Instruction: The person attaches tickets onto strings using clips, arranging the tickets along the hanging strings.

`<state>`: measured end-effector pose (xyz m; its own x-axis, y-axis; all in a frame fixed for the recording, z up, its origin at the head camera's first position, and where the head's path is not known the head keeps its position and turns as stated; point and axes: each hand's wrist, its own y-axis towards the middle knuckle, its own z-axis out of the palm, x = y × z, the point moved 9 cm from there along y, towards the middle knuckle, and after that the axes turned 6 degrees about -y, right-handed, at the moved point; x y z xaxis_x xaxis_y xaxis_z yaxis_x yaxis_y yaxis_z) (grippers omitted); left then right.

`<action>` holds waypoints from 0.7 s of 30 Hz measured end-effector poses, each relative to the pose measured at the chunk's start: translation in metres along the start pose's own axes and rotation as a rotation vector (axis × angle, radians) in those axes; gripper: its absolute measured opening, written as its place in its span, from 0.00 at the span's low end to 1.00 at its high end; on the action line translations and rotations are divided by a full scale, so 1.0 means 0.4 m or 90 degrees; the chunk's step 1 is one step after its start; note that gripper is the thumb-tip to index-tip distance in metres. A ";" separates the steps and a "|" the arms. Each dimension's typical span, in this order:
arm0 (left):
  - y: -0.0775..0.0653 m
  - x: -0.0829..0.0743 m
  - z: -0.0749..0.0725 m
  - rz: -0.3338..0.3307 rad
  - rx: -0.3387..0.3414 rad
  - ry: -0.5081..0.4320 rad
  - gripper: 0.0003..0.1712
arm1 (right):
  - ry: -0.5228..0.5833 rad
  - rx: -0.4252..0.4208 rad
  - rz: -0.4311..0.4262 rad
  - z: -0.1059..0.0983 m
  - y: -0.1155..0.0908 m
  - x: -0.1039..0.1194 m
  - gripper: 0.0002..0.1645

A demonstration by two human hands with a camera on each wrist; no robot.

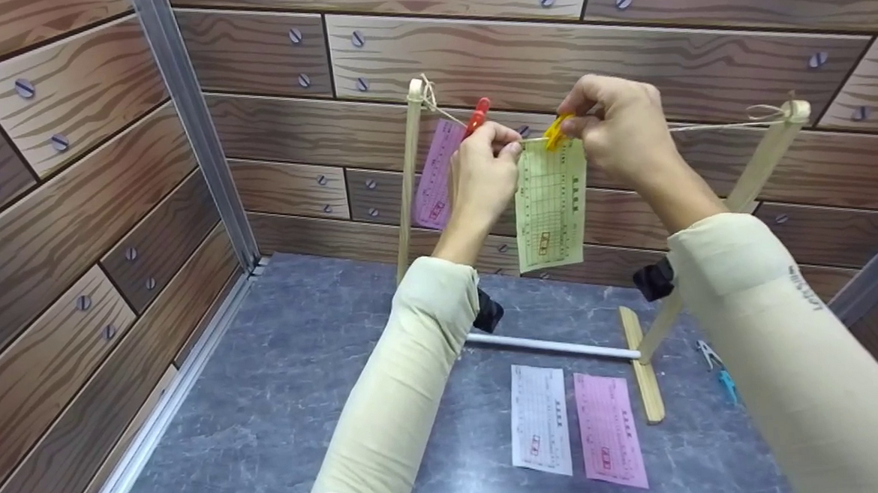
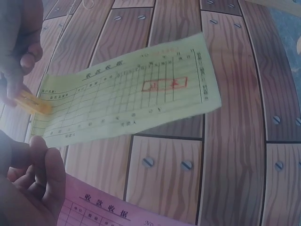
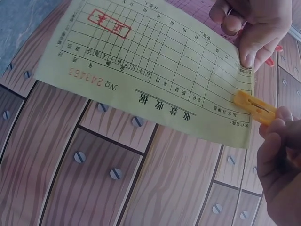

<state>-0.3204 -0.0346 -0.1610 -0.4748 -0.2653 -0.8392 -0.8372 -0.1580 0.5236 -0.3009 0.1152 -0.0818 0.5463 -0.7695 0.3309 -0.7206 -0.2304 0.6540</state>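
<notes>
A yellow receipt slip (image 1: 552, 214) hangs from a thin string (image 1: 718, 125), its top edge at the line. With thumb and finger, my left hand (image 1: 480, 177) pinches the slip's upper left corner at the string. My right hand (image 1: 624, 128) grips the tail of a yellow clothespin (image 1: 555, 132), whose nose overlaps the slip's top edge. In the right wrist view the clothespin (image 3: 255, 107) lies across that edge, beside the fingers of the left hand (image 3: 258, 33). Just left of it, a pink receipt slip (image 1: 435, 175) hangs by a red clothespin (image 1: 480, 113), partly hidden behind the left hand.
Two wooden posts (image 1: 409, 180) carry the string, joined low down by a white rod (image 1: 557, 344). On the grey tabletop (image 1: 282, 405) lie a white slip (image 1: 540, 421) and another pink slip (image 1: 611, 431). Blue (image 1: 728, 387) and grey clothespins (image 1: 708, 354) lie at the right.
</notes>
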 end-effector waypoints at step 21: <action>-0.011 -0.004 0.006 0.042 0.017 0.092 0.05 | -0.043 0.202 0.033 0.023 -0.014 0.017 0.32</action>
<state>-0.3166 -0.0313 -0.1623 -0.4870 -0.4086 -0.7719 -0.8130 -0.1108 0.5716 -0.2969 0.1057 -0.0897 0.4833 -0.8205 0.3054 -0.8497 -0.3557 0.3891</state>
